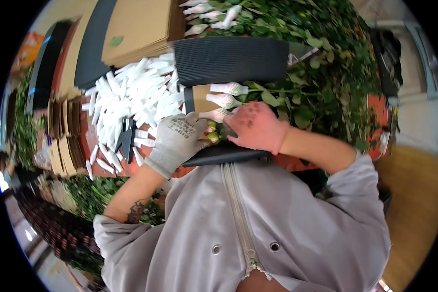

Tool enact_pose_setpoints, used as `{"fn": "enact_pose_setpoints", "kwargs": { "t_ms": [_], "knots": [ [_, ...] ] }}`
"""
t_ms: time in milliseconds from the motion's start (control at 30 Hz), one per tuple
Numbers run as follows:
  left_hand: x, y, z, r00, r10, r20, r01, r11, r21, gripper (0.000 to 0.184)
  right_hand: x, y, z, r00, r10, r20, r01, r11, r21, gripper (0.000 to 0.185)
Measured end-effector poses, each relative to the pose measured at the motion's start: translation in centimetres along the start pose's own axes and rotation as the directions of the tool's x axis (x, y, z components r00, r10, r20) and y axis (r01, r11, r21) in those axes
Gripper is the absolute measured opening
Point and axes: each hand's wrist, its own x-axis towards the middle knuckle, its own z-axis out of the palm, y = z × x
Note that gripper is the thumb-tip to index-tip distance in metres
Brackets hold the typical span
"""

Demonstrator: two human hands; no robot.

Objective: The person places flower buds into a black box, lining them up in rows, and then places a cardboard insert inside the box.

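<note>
Gloved in grey-white, my left hand (178,137) bends over green-pink flower buds (212,132), its fingers curled at their left side. My right hand (258,127), in a pink glove, is closed at the right of the same buds; what lies between its fingers is hidden. Just above are several buds in white net sleeves (224,100), lying in a row on brown cardboard (199,93) with leafy stems to the right. A black corrugated sheet (231,61) stands behind them. Another black piece (228,155) lies between my hands and my body.
White sleeves (136,92) are heaped at the left, with a black tool (126,138) among them. Stacked cardboard (138,31) stands behind. Cardboard bundles (65,151) sit at the left edge. Leafy stems (331,82) cover the right side.
</note>
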Motion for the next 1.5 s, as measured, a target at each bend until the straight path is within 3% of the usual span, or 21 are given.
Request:
{"fn": "enact_pose_setpoints", "kwargs": {
  "t_ms": [67, 167, 333, 433, 500, 600, 700, 833, 933, 1000, 1067, 1200, 1333, 1367, 1433, 1500],
  "knots": [
    [-0.5, 0.0, 0.4, 1.0, -0.023, -0.009, 0.023, 0.999, -0.028, 0.033, 0.1, -0.3, -1.5, 0.994, 0.109, 0.009, -0.108, 0.99, -0.091, 0.027],
    [-0.5, -0.4, 1.2, 0.999, 0.032, -0.023, -0.034, 0.996, -0.077, 0.036, 0.0, 0.4, 0.1, 0.997, 0.074, 0.02, -0.067, 0.971, -0.229, 0.028],
    [-0.1, -0.7, 2.1, 0.999, 0.034, 0.042, -0.031, 0.998, -0.052, 0.031, 1.3, 0.7, 0.7, 0.998, 0.051, 0.042, -0.042, 0.979, -0.199, 0.03],
    [-0.3, -0.6, 1.7, 0.997, 0.031, 0.071, -0.029, 0.999, -0.033, 0.029, 1.4, 1.0, 0.8, 0.998, 0.054, -0.01, -0.055, 0.982, -0.18, 0.031],
    [-0.3, -0.5, 1.7, 0.997, 0.028, 0.076, -0.025, 0.999, -0.037, 0.028, 1.4, 1.0, 0.5, 0.986, -0.01, -0.167, -0.024, 0.979, -0.202, 0.029],
    [-0.3, -0.6, 1.8, 0.997, 0.062, 0.052, -0.063, 0.998, 0.006, 0.026, 2.5, 0.5, -0.4, 1.0, -0.008, -0.026, 0.004, 0.988, -0.154, 0.029],
    [0.0, -0.9, 2.1, 0.994, 0.078, 0.078, -0.08, 0.997, 0.014, 0.025, 3.0, -0.1, 0.8, 1.0, 0.0, -0.022, -0.006, 0.963, -0.269, 0.027],
    [0.0, -0.8, 2.2, 0.992, 0.09, 0.092, -0.094, 0.994, 0.046, 0.023, 3.4, -0.3, 0.0, 0.999, 0.032, -0.011, -0.034, 0.968, -0.247, 0.027],
    [-0.1, -0.8, 2.1, 0.992, 0.108, 0.065, -0.109, 0.994, 0.019, 0.024, 3.1, -0.6, 0.6, 0.988, -0.079, -0.133, 0.025, 0.929, -0.37, 0.026],
    [-0.2, -0.5, 1.0, 0.992, 0.117, 0.052, -0.117, 0.993, -0.004, 0.025, 2.9, -1.1, 0.6, 0.997, -0.076, -0.025, 0.06, 0.917, -0.394, 0.025],
    [0.1, 0.0, -0.9, 0.978, -0.001, 0.206, 0.002, 1.0, -0.002, 0.029, 2.9, -0.6, 0.7, 0.994, -0.11, -0.025, 0.093, 0.924, -0.372, 0.024],
    [0.3, 0.8, -1.8, 0.977, -0.006, 0.215, 0.011, 1.0, -0.021, 0.036, 2.4, -0.1, 1.3, 0.999, -0.046, 0.021, 0.05, 0.953, -0.298, 0.028],
    [-0.1, -0.2, -0.6, 0.976, 0.003, 0.217, 0.052, 0.968, -0.245, 0.041, 1.7, -0.1, 0.9, 0.998, 0.047, 0.037, -0.04, 0.983, -0.178, 0.032],
    [-0.1, -0.2, -0.6, 0.983, 0.012, 0.182, 0.05, 0.942, -0.332, 0.042, 1.7, 0.0, 1.0, 1.0, 0.024, -0.003, -0.024, 0.979, -0.203, 0.032],
    [-0.2, 0.3, -1.5, 0.974, -0.013, 0.226, 0.085, 0.946, -0.312, 0.042, 1.6, 0.0, 1.2, 0.999, -0.004, -0.046, -0.007, 0.973, -0.231, 0.032],
    [-0.4, 0.4, -1.9, 0.962, -0.045, 0.27, 0.126, 0.949, -0.29, 0.041, 1.6, -0.5, 1.4, 0.999, 0.008, -0.04, -0.024, 0.916, -0.401, 0.022]
  ]
}}
